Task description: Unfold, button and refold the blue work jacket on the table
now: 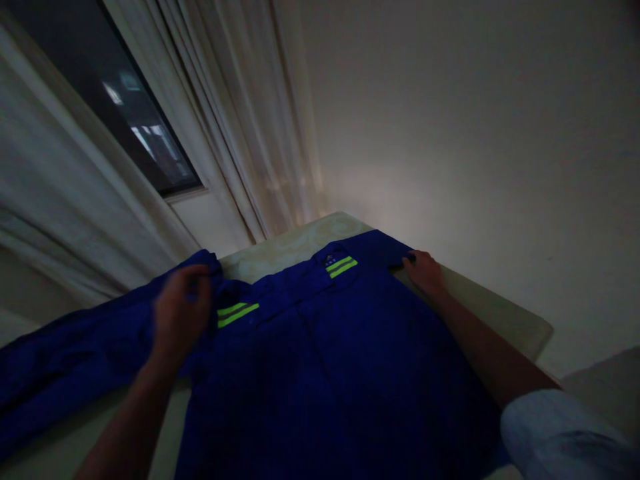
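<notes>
A dark blue work jacket (310,373) lies spread out, with lime-green and grey stripes on both sides of its chest. Its left-hand sleeve (75,360) stretches off toward the left edge of the view. My left hand (181,313), blurred, is over the shoulder of that sleeve; its fingers are curved, with a gap between thumb and forefinger and no cloth visible between them. At the far right, my right hand (425,272) pinches the edge of the other sleeve (383,248), which is folded or bunched short.
Under the jacket is a table with a pale patterned cover (280,250); its corner (545,330) shows at right. A plain wall (475,133) rises close behind it. Long light curtains (240,100) hang beside a dark window (135,100) at upper left.
</notes>
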A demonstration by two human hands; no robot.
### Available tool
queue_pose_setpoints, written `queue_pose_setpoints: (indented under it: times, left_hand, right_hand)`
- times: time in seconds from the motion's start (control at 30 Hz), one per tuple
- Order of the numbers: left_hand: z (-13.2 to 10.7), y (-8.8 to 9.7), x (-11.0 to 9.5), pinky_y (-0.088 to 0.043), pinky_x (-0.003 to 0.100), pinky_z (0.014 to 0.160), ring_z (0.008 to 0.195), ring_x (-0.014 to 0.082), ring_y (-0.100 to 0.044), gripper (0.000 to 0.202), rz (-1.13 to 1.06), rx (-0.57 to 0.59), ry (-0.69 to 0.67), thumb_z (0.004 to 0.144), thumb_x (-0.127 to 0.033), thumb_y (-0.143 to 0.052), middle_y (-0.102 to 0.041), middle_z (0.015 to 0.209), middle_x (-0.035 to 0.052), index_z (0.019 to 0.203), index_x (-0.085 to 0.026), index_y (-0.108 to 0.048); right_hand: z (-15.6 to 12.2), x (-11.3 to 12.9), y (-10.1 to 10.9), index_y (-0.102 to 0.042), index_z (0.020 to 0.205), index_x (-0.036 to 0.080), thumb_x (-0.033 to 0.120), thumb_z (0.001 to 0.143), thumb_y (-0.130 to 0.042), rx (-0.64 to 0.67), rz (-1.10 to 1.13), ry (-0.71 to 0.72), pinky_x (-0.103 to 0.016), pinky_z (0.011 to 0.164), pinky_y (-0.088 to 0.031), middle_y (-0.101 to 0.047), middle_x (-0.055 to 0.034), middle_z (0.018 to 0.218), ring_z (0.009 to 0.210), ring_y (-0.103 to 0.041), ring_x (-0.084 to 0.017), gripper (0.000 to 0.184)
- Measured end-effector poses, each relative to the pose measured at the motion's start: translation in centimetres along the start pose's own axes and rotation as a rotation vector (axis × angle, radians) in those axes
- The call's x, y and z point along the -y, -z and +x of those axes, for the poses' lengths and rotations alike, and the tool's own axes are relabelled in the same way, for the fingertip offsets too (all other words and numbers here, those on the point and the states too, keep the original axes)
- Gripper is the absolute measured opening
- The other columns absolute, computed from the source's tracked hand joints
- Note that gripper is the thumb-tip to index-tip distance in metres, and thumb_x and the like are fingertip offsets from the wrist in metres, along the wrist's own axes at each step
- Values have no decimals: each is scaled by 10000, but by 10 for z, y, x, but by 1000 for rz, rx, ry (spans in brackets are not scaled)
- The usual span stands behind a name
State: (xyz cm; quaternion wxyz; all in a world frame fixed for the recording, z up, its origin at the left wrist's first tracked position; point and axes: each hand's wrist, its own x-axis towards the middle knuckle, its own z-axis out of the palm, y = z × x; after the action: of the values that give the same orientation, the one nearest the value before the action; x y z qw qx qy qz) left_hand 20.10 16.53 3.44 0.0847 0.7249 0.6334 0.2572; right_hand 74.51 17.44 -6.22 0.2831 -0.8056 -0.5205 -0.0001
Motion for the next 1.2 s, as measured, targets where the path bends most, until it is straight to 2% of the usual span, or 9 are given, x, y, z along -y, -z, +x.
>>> queue_pose_setpoints:
  times: [0.1,0.2,0.3,0.5,0.6,0.7,0.8,1.07,1.2]
  left_hand:
    - [-11,-45,-14,-445,505,1175,1374,347,-562,456,58,91,-108,908,-358,-728,-622,1483,128,1328,-187,-683]
    - [-4,-77,-25,-494,537,1108,1209,363,-668,192,98,126,-157,871,-264,-696,-758,1190,141,1028,-210,-792]
    - [32,-71,-26,-493,628,1075,1165,402,-680,169,103,3,-137,908,-263,-627,-755,1045,167,890,-204,-785]
    - [114,-34,-20,-599,379,946,1143,216,-715,544,-36,-293,-78,1088,-399,-304,-674,1315,189,1516,-128,-500]
    - [101,-54,-14,-545,445,1061,1332,257,-623,514,-34,-276,-162,1068,-411,-400,-626,1442,196,1523,-188,-486]
    - [66,-91,0,-503,472,1124,1249,289,-673,446,29,-88,-252,1010,-475,-466,-716,1324,141,1289,-205,-685]
    - [41,-117,13,-473,533,1144,1335,342,-611,522,99,19,-237,1013,-473,-413,-663,1423,178,1359,-160,-646]
    - [42,-123,5,-472,480,1123,1243,301,-627,472,254,162,-241,1038,-369,-360,-670,1360,146,1347,-191,-668]
    - [36,-133,-13,-448,693,1071,1279,425,-600,529,312,133,-122,1041,-417,-339,-615,1423,224,1404,-155,-621]
  right_hand:
    - [-2,2,4,-664,1344,120,382,1013,-492,0,-29,7,-453,1070,-465,-661,-205,1359,1233,-631,-337,456]
    - [-3,6,5,-686,1288,132,354,1019,-489,2,-77,2,-416,1034,-478,-683,-188,1327,1196,-651,-309,400]
    - [-4,12,4,-707,1225,145,334,1019,-488,3,-121,9,-430,1008,-472,-694,-188,1293,1185,-643,-321,355]
    - [-11,20,6,-672,1259,149,331,1028,-454,16,-182,36,-485,1014,-434,-670,-198,1324,1232,-583,-359,366]
    - [-11,20,8,-677,1252,154,339,1027,-458,31,-185,27,-479,1014,-431,-671,-190,1330,1215,-588,-355,364]
    - [-10,19,8,-673,1264,149,336,1028,-454,31,-194,31,-480,1016,-433,-673,-191,1331,1217,-587,-357,372]
    - [-10,19,8,-670,1267,151,334,1035,-441,38,-206,31,-466,1007,-440,-675,-183,1333,1202,-596,-347,374]
    - [-12,23,6,-672,1239,154,321,1034,-437,19,-261,44,-459,990,-442,-683,-197,1301,1187,-597,-344,353]
    - [-10,20,4,-676,1233,149,333,1027,-443,27,-258,40,-471,988,-447,-684,-209,1293,1172,-602,-351,361]
